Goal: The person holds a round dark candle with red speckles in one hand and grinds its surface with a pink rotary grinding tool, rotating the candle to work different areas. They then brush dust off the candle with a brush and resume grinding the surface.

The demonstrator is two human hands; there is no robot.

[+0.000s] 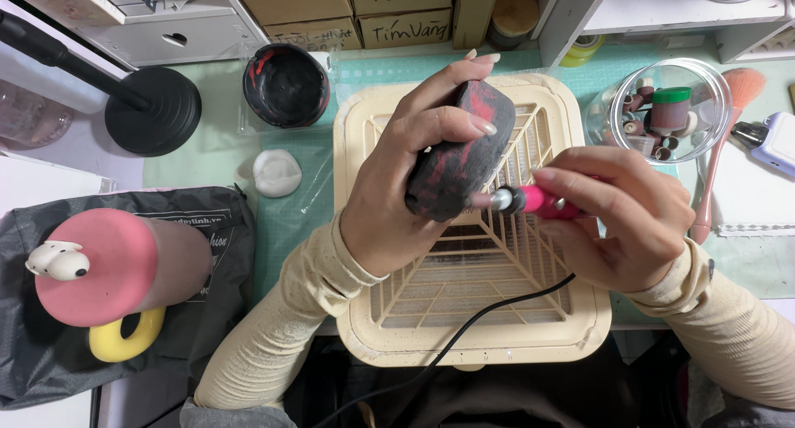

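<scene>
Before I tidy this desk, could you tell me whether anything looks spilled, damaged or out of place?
Nothing looks spilled or broken. The left hand holds a dark, red-streaked lump over the cream grille tray while the right hand holds a pink rotary tool against it.

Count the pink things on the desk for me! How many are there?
Pink rotary tool in the right hand: 1
Pink brush beside the clear bowl: 1
Pink foam cylinder on the dark bag: 1
Total: 3
</scene>
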